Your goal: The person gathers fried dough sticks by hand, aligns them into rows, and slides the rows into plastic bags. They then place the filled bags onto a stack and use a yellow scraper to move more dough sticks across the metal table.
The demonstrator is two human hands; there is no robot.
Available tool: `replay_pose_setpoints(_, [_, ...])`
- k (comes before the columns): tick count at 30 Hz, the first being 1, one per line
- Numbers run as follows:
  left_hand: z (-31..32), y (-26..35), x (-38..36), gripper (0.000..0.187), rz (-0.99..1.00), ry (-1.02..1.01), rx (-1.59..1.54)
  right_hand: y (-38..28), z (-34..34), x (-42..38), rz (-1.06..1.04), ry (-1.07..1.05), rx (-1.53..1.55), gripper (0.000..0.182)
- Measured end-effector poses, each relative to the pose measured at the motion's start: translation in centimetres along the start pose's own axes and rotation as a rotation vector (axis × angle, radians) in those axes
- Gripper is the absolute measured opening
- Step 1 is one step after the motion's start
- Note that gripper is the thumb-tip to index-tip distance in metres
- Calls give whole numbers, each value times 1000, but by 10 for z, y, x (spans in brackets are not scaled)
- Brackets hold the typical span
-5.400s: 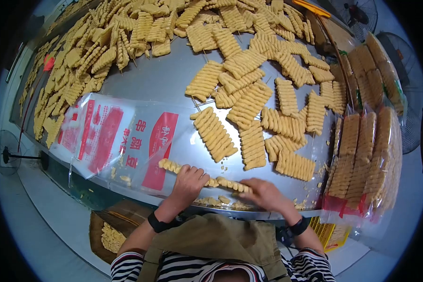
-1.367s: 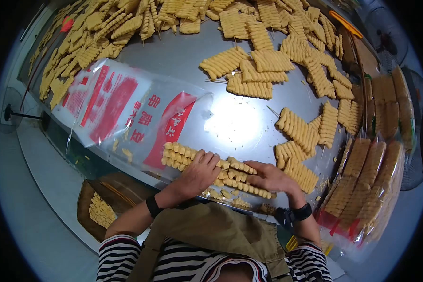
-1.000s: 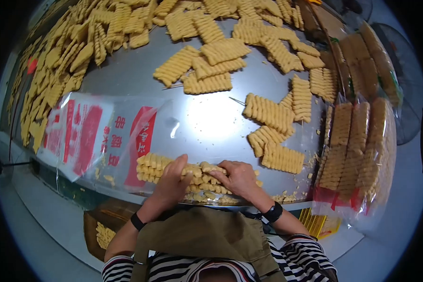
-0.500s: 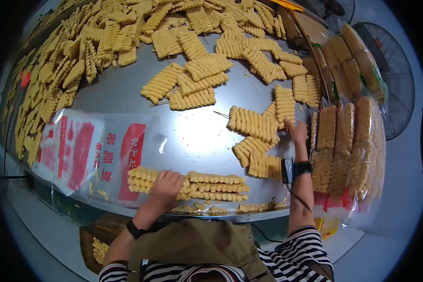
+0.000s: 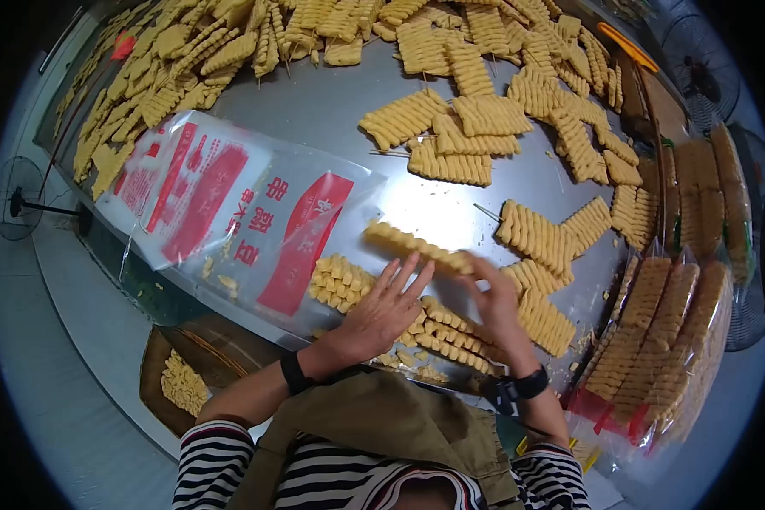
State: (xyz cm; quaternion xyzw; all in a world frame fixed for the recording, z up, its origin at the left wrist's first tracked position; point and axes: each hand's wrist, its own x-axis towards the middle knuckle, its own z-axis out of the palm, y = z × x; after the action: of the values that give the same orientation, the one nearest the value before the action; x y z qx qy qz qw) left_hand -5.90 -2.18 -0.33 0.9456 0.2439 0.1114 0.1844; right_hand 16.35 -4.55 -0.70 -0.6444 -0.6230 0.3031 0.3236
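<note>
Near the front edge of the metal table lies a stack of ridged yellow skewered pieces (image 5: 340, 285). My left hand (image 5: 382, 310) rests over the middle of the stack, fingers spread, its fingertips by a raised piece (image 5: 412, 247). My right hand (image 5: 495, 297) pinches the right end of that piece, which is tilted on its long edge just behind the stack. To the left of the stack are flat clear plastic bags with red print (image 5: 302, 242). More loose pieces (image 5: 540, 242) lie to the right, some overlapping.
A large heap of the same pieces (image 5: 204, 51) covers the back and left of the metal table (image 5: 323, 110). Filled clear bags (image 5: 663, 340) stand at the right. An orange-handled tool (image 5: 627, 47) is at the back right. A container of crumbs (image 5: 183, 382) sits below, front left.
My right hand has come from the loose pieces at the right to the stack, bringing a piece. My left hand has opened over the stack. The whole view has shifted and turned.
</note>
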Motion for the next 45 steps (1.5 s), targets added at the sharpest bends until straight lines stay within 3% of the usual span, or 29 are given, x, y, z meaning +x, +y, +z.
replay_pose_setpoints(1, [2,0,-2,32,-32,14,9,-13,13,-1,-27,-75,61,38])
replay_pose_setpoints(2, [3,0,-4,32,-29,18,11,-23,14,-1,95,-225,174,37])
replay_pose_setpoints(4, [5,-1,-8,31,-30,-3,11,-17,3,7,44,-352,183,36])
replay_pose_setpoints(8, [6,0,-8,35,-9,35,95,-18,5,11,135,-376,231,34])
replay_pose_setpoints(11, [4,1,-7,39,-40,16,95,-26,17,5,-49,-470,122,32])
replay_pose_setpoints(14, [7,0,-10,43,-73,-99,-10,-13,1,16,-46,-510,223,35])
replay_pose_setpoints(16, [5,1,-8,44,-66,-106,11,36,-14,39,-139,-67,-142,56])
replay_pose_setpoints(18, [4,1,-7,46,-54,-113,38,66,-37,70,-237,194,-917,82])
replay_pose_setpoints(19, [4,0,-7,47,-55,-123,33,91,-44,79,-274,249,-949,89])
replay_pose_setpoints(20, [5,0,-7,47,-53,-133,29,99,-49,87,-266,263,-949,89])
replay_pose_setpoints(22, [5,0,-10,48,-37,-116,49,89,-57,98,-55,50,-819,89])
replay_pose_setpoints(26, [2,-1,-23,52,-119,-70,42,-1,-52,70,-203,2,-750,73])
replay_pose_setpoints(28, [2,-5,-31,55,-115,-67,61,-48,-40,48,-50,-377,-674,66])
replay_pose_setpoints(32, [1,-10,-35,54,-110,-89,97,-25,17,7,47,-575,-204,47])
replay_pose_setpoints(33, [1,-11,-36,52,-108,-82,98,-27,28,-4,-48,-309,-186,45])
replay_pose_setpoints(38, [7,-13,-40,48,-87,-30,-9,-21,38,-19,-5,-152,-285,42])
replay_pose_setpoints(40, [2,-12,-40,26,-114,-87,-40,-22,39,-22,-17,-120,-213,43])
replay_pose_setpoints(44, [0,-10,-43,53,-119,28,-67,-18,44,-27,-125,-93,-275,46])
replay_pose_setpoints(45, [-11,-2,-29,66,-184,-80,31,-17,45,-27,-139,-99,-291,48])
